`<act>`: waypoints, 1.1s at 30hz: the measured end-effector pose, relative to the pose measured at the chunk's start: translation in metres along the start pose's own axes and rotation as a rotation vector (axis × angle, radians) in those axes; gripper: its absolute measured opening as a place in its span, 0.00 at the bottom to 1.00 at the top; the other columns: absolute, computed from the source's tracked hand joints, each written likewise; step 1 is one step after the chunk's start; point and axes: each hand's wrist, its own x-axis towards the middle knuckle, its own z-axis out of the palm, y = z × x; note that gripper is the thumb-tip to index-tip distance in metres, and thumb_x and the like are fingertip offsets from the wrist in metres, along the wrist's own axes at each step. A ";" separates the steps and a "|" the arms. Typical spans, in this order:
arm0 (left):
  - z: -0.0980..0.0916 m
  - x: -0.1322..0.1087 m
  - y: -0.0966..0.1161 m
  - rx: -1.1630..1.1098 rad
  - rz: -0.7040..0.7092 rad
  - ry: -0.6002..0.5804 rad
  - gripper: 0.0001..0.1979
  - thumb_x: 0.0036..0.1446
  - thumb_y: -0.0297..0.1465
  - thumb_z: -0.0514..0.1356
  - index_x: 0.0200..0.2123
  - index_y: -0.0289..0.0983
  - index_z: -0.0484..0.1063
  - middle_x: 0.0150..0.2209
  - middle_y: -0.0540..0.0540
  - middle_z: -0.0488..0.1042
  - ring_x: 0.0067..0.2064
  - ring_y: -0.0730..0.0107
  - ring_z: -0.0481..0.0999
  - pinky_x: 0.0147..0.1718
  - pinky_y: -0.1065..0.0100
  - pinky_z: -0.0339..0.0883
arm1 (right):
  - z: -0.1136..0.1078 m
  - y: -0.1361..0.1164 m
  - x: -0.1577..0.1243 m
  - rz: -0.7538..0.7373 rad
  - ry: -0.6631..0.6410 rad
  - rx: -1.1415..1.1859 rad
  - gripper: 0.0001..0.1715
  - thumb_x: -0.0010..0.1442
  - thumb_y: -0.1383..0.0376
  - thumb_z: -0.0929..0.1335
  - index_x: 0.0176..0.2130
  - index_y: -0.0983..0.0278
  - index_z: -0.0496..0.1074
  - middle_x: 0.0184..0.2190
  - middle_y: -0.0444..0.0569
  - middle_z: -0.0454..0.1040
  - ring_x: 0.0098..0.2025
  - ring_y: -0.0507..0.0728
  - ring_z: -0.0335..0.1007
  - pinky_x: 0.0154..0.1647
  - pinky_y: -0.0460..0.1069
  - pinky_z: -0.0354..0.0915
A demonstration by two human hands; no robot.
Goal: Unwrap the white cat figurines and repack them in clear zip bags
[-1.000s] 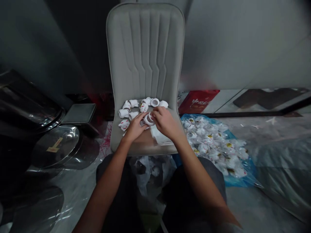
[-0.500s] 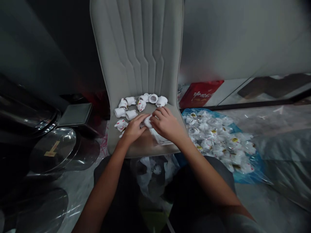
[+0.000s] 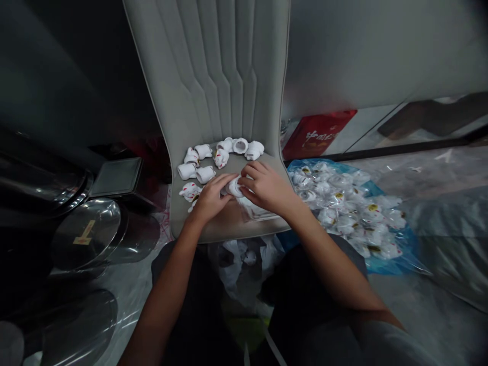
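Note:
Over the seat of a grey padded chair (image 3: 229, 229), my left hand (image 3: 210, 199) and my right hand (image 3: 269, 187) meet around one small white cat figurine (image 3: 234, 187). Both hands pinch it with curled fingers. Several more white figurines (image 3: 213, 158) with red marks lie loose at the back of the seat, just beyond my fingers. One figurine (image 3: 189, 191) lies to the left of my left hand. A stack of clear plastic bags (image 3: 256, 211) lies on the seat under my right hand.
A blue plastic bag (image 3: 396, 256) on the floor to the right holds several wrapped figurines (image 3: 343, 208). A red box (image 3: 318, 133) stands behind it. Clear round lids (image 3: 86, 234) and a dark tray (image 3: 116, 176) lie left. Crumpled plastic (image 3: 244, 259) sits between my knees.
The view has dropped and moved closer, so the chair seat sits higher in frame. My hands stay together on the same figurine, turning it slightly.

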 end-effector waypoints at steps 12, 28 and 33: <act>0.003 0.000 0.003 -0.019 -0.020 -0.044 0.28 0.55 0.22 0.63 0.59 0.42 0.70 0.56 0.42 0.74 0.57 0.59 0.72 0.59 0.57 0.65 | -0.007 -0.007 0.001 0.049 -0.138 -0.091 0.11 0.66 0.69 0.65 0.40 0.69 0.78 0.39 0.56 0.73 0.44 0.61 0.63 0.51 0.56 0.56; 0.008 0.002 0.010 -0.174 -0.011 0.049 0.26 0.51 0.28 0.69 0.54 0.37 0.71 0.50 0.41 0.76 0.51 0.60 0.76 0.52 0.61 0.70 | 0.000 0.009 -0.004 0.052 0.018 0.149 0.13 0.66 0.63 0.65 0.42 0.66 0.78 0.44 0.57 0.73 0.46 0.62 0.64 0.46 0.56 0.59; 0.011 0.002 0.010 -0.156 -0.030 0.046 0.31 0.47 0.30 0.73 0.54 0.37 0.70 0.51 0.41 0.75 0.52 0.59 0.75 0.53 0.60 0.69 | 0.004 0.012 -0.006 0.063 0.020 0.121 0.15 0.68 0.62 0.64 0.42 0.66 0.78 0.44 0.56 0.73 0.46 0.62 0.65 0.45 0.55 0.60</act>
